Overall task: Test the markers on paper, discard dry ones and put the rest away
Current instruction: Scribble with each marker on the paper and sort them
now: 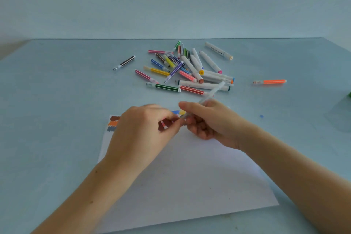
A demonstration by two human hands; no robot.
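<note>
Nearest the camera lies the white sheet of paper [180, 180], flat on the pale blue table [57, 100], its near part blank and a row of colour swatches [114, 123] (brown, orange, grey, then blue and yellow further right) along its far edge.

Above that far edge the two hands meet. The right hand [207, 119] curls its fingers round the lower end of a pale, translucent marker [212, 92], whose barrel slants up and away to the right. The left hand [144, 129] pinches its fingertips at that marker's lower end; whether it holds a cap or only the tip cannot be made out, since the fingers hide it and the marker is blurred.

The step in hand looks like uncapping or recapping at the marker's tip. To do it well, the right hand should hold the barrel steady while the left pulls or pushes straight along the marker's axis, without twisting sideways, and keeps the tip over blank paper beside the swatches.

Beyond the hands sits the loose pile of markers [188, 68], striped thin ones and thick white ones crossing one another. A black striped marker [124, 62] lies apart to the left, an orange marker [269, 81] apart to the right.
</note>
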